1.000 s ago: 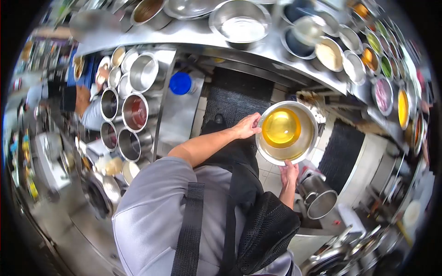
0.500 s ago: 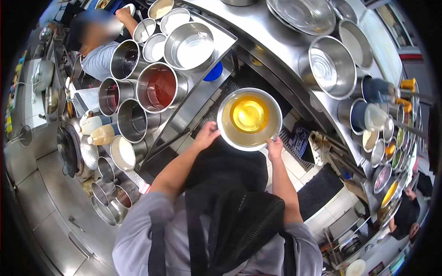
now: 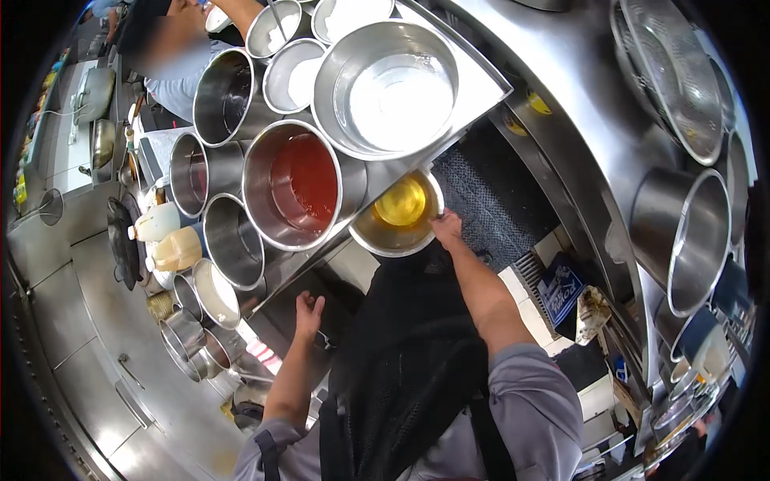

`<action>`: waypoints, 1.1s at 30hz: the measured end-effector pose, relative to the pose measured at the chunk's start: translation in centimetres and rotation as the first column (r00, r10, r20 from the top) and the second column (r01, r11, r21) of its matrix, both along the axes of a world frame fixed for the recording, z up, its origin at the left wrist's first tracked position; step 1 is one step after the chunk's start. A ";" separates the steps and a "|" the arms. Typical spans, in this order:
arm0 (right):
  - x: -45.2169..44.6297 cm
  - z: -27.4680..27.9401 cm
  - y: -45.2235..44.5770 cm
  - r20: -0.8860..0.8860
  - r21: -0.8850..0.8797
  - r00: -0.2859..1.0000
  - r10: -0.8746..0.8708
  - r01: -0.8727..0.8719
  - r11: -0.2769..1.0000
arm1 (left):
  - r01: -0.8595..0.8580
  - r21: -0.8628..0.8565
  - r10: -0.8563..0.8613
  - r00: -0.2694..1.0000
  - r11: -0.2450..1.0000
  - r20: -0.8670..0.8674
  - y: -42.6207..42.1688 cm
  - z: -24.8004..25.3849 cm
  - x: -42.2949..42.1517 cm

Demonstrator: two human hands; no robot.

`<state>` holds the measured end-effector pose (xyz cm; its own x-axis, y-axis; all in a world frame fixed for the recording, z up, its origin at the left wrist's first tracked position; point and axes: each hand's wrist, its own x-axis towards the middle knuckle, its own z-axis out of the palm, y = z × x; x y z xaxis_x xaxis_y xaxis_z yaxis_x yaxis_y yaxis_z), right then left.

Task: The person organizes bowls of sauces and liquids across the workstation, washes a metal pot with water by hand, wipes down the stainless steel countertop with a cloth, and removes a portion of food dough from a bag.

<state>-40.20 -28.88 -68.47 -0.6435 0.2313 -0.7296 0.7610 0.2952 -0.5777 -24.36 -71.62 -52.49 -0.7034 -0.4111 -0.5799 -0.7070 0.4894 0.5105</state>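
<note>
My right hand [image 3: 447,229] grips the right rim of a metal bowl [image 3: 413,236] that holds a clear yellow liquid [image 3: 401,202]. The bowl sits lower than the steel counter, whose edge and pots hide its upper left part. Away from the bowl, my left hand [image 3: 308,314] hangs beside the counter's front side, holding nothing, with thumb and fingers apart. Closest to the bowl on the counter are a steel pot of red liquid [image 3: 305,192] and a wide pot of clear liquid [image 3: 393,96].
More steel pots [image 3: 233,240] and two plastic jugs [image 3: 178,248] crowd the counter. Another person [image 3: 180,88] stands across it. On the right, a second steel counter [image 3: 553,88] carries colanders [image 3: 674,72] and a large pot [image 3: 682,240]. A black mat [image 3: 489,192] covers the floor between.
My left hand has let go of the bowl and moved down and left. The bowl, now in my right hand alone, has moved left, partly behind the counter edge. The view has turned.
</note>
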 end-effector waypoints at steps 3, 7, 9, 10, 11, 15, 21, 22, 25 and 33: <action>-2.3 -3.9 -3.3 -0.059 0.036 0.998 0.036 -0.034 0.999 | -0.046 0.028 0.045 0.998 0.999 0.039 0.1 0.3 -1.0; -6.4 -6.0 -6.0 -0.039 0.055 0.995 0.087 -0.085 0.995 | -0.070 0.024 0.068 0.996 0.997 0.055 0.1 -1.5 -2.6; -7.3 -9.2 -7.7 -0.147 0.058 0.980 0.131 -0.124 0.991 | -0.102 0.094 0.101 0.995 0.990 0.016 0.0 -2.7 -2.7; -7.4 -10.6 -8.2 -0.163 0.123 0.968 0.189 -0.170 0.978 | -0.089 0.099 0.087 0.996 0.991 0.018 0.1 -3.2 -2.8; -7.7 -11.6 -8.4 -0.149 0.138 0.955 0.258 -0.238 0.961 | -0.073 0.104 0.071 0.997 0.992 0.020 0.4 -3.3 -3.2; -7.6 -21.9 -10.7 -0.343 0.142 0.914 0.215 -0.176 0.974 | 0.009 0.083 -0.007 1.000 0.996 -0.029 -1.3 -6.3 -2.7; -9.9 -15.9 -9.2 -0.293 0.164 0.893 0.342 -0.305 0.938 | 0.113 0.144 -0.098 0.989 0.983 -0.109 1.1 -6.3 -5.2; -9.8 -14.5 -8.7 -0.276 0.035 0.937 0.213 -0.211 0.977 | 0.089 0.166 -0.070 0.991 0.982 -0.116 1.6 -6.4 -5.4; -8.3 -11.2 -6.2 -0.264 -0.036 0.959 0.099 -0.112 0.993 | 0.178 0.030 -0.174 0.980 0.984 -0.096 3.3 -6.6 -6.2; 10.6 -3.6 13.6 -0.026 0.091 0.987 -0.160 0.162 0.983 | 0.572 0.073 -0.545 0.807 0.817 -0.227 15.7 -3.9 -11.9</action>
